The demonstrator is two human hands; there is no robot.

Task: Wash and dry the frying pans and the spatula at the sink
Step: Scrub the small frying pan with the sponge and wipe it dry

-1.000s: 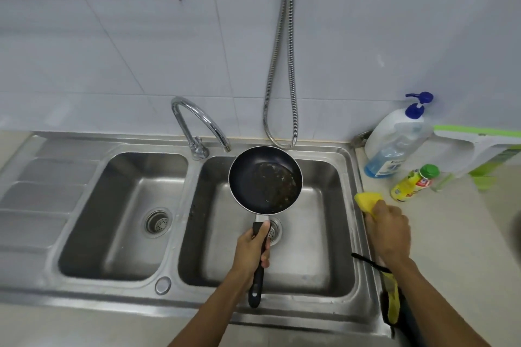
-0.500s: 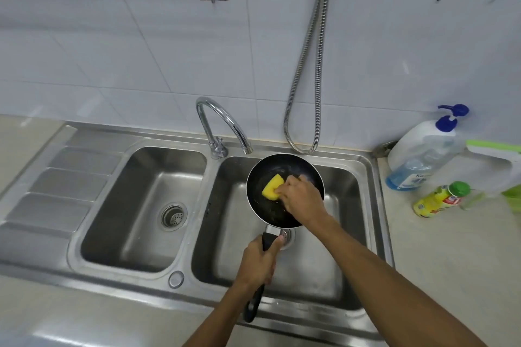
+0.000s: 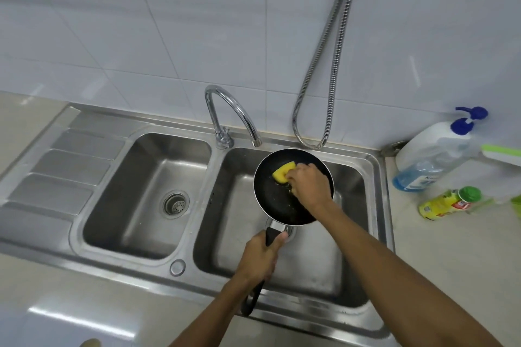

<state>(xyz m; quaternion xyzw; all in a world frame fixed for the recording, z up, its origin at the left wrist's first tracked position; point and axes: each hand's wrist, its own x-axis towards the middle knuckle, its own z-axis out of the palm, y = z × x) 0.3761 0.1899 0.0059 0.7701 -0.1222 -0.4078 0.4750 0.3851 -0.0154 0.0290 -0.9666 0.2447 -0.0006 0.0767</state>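
Frying pan [image 3: 277,205] taken from the near end outward: gripping its black handle [image 3: 252,301] in the left hand [image 3: 259,256], wrapping the fingers right round it and laying the thumb along the top toward the metal neck, probably bracing the pan against the push of the scrubbing. Holding the pan in the air over the right basin [image 3: 324,262] of the sink, above the drain, likely so that suds and crumbs are dropping into the basin and not onto the desk [image 3: 451,262]. Turning the dark inside upward, open to the scrubbing arm. Reaching in from the right with the right hand [image 3: 308,186], curling the fingers over a yellow sponge [image 3: 283,172] and pressing it onto the far part of the pan's inner surface, with pale flecks of residue showing around it. Judging this to be the scrubbing of one pan, with rinsing and drying yet to come, and seeing none of the other items to wash. Further out, noting the left basin [image 3: 135,205] alongside, and the tap [image 3: 225,110] arching over the right basin's far edge, just beside the pan's rim, showing no stream and probably sitting handy for the rinse. Finding, at the right on the desk, a pump bottle [image 3: 431,155] standing by the wall and a yellow bottle [image 3: 448,203] lying near it, both well apart from the hands. Farthest, spotting a metal hose [image 3: 329,65] looping down the tiled wall.
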